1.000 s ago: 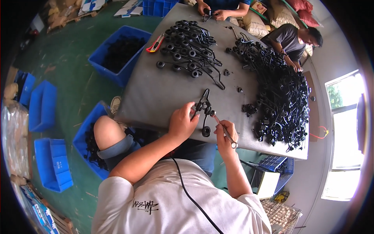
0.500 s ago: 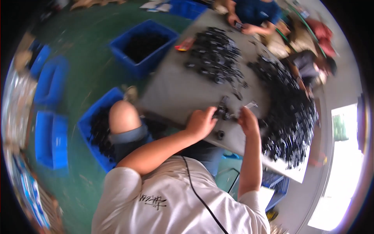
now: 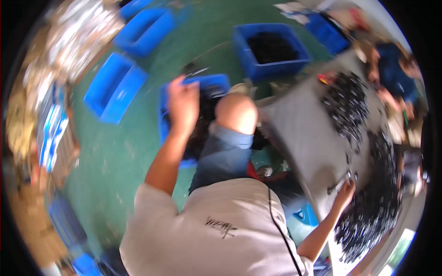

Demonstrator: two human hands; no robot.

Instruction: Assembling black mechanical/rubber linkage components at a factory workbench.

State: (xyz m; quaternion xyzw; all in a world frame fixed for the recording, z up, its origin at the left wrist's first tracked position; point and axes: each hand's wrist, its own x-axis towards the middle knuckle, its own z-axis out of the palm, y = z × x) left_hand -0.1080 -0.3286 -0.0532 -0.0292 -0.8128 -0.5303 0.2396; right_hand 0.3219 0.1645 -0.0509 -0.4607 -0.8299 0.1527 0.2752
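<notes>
My left hand point(image 3: 183, 106) is raised over a blue bin point(image 3: 215, 81) beside my knee. Its fingers pinch a small black part point(image 3: 195, 70) with a pale shiny edge; motion blur hides the details. Dark pieces point(image 3: 202, 131) fill that bin. Over the grey table's near edge, my right hand point(image 3: 344, 195) is closed around a small silvery piece point(image 3: 341, 185), whose exact kind I cannot make out. A small black part point(image 3: 329, 190) lies close to its fingertips.
Two heaps of black parts point(image 3: 347, 103) point(image 3: 373, 216) lie on the table point(image 3: 299, 133). Another blue bin point(image 3: 271, 69) of dark pieces stands beyond my knee. More blue bins point(image 3: 115, 87) are on the green floor. Two people point(image 3: 396, 73) sit at the table's far side.
My view has swung left. My left hand has gone from the table to above the bin with a black part. My right hand stays at the table with the silvery piece.
</notes>
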